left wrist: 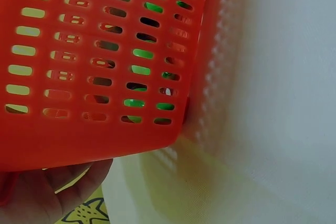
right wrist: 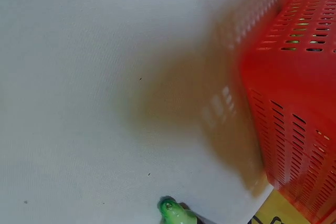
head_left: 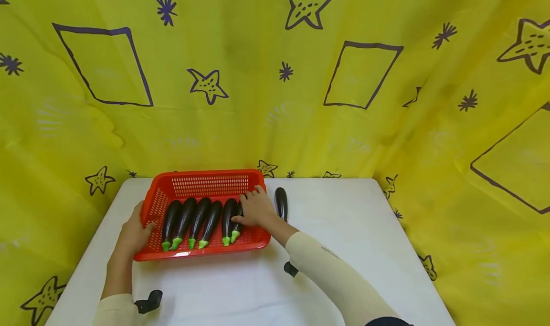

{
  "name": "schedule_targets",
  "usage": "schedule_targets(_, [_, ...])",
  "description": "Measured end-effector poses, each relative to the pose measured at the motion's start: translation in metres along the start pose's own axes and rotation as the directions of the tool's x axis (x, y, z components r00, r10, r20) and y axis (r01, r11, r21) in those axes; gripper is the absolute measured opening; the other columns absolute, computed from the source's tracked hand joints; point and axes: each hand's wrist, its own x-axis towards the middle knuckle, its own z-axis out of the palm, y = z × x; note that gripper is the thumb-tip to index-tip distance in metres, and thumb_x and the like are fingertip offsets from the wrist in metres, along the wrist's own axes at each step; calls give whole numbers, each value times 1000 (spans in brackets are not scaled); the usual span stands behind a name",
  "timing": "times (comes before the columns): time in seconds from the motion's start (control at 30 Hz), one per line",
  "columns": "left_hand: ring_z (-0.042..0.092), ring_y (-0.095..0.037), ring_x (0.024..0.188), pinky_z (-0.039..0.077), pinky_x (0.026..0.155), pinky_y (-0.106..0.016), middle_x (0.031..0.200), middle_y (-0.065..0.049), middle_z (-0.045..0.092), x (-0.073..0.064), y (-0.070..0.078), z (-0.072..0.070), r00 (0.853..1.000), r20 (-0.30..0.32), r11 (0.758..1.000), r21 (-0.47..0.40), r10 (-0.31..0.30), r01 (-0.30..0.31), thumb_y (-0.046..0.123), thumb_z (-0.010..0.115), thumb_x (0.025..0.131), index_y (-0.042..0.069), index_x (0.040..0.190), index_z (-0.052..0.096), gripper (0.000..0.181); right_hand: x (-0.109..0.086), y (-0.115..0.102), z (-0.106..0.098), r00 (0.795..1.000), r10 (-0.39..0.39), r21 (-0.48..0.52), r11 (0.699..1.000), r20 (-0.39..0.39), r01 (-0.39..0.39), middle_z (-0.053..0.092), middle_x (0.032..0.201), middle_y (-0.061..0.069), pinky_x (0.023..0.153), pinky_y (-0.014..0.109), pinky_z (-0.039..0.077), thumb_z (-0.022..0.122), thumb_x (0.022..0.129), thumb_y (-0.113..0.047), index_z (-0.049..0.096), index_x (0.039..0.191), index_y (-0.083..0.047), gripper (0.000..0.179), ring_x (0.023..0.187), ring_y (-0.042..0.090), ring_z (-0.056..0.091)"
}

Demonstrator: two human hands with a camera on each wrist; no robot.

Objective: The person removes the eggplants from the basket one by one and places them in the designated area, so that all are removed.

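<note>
A red perforated plastic basket (head_left: 202,175) holds a side-by-side row of dark eggplants (head_left: 185,218), their green stem ends toward me. My left hand (head_left: 134,233) grips the basket's left end; in the left wrist view its fingers (left wrist: 79,187) curl against the basket wall. Inside the right end, my right hand (head_left: 256,207) holds the rightmost eggplant (head_left: 237,228), thumb on its near left side, palm covering much of it. Another eggplant (head_left: 281,199) lies outside on the table, just right of the basket, its lower part hidden by my right wrist. The right wrist view shows its green stem (right wrist: 176,213).
The white table (head_left: 335,211) runs back to a yellow curtain (head_left: 253,125) with drawn stars and squares, which also hangs along both sides. Black wrist-camera parts (head_left: 149,302) stick out beside my forearms.
</note>
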Motion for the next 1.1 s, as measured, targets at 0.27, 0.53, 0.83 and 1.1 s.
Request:
schedule_targets(0.27, [58, -61, 107, 47, 88, -69, 132, -50, 47, 2, -1, 2, 999, -21, 999, -5, 38, -38, -1, 56, 99, -10, 158, 14, 73, -1, 1, -1, 1000, 14, 24, 1000, -26, -13, 68, 133, 5, 120, 45, 24, 60, 92, -74, 61, 140, -15, 76, 126, 23, 61])
schedule_targets(0.53, [59, -59, 106, 49, 87, -68, 132, -48, 47, 1, -4, 2, 1000, -22, 1000, -1, 16, -16, 0, 56, 99, -9, 159, 14, 73, 0, 0, -3, 999, -1, 21, 1000, -40, 2, 70, 129, 6, 119, 44, 26, 69, 88, -72, 63, 138, -14, 76, 123, 24, 62])
schedule_targets(0.83, [59, -59, 108, 49, 88, -69, 135, -48, 46, -1, -4, 1, 1000, -25, 1000, -25, -4, 3, -1, 55, 99, -9, 159, 14, 73, 2, 0, -4, 1000, -16, -7, 1000, -5, 16, 67, 136, 5, 119, 44, 25, 66, 92, -69, 62, 144, -16, 75, 128, 25, 59])
schedule_targets(1.1, [56, -59, 111, 48, 91, -69, 137, -47, 44, -1, -2, 0, 1000, -15, 999, -32, -7, 6, 0, 54, 100, -9, 160, 13, 73, 0, 2, -4, 998, -27, 23, 999, -49, 28, 64, 136, 9, 118, 43, 27, 68, 90, -67, 62, 143, -11, 77, 128, 26, 56])
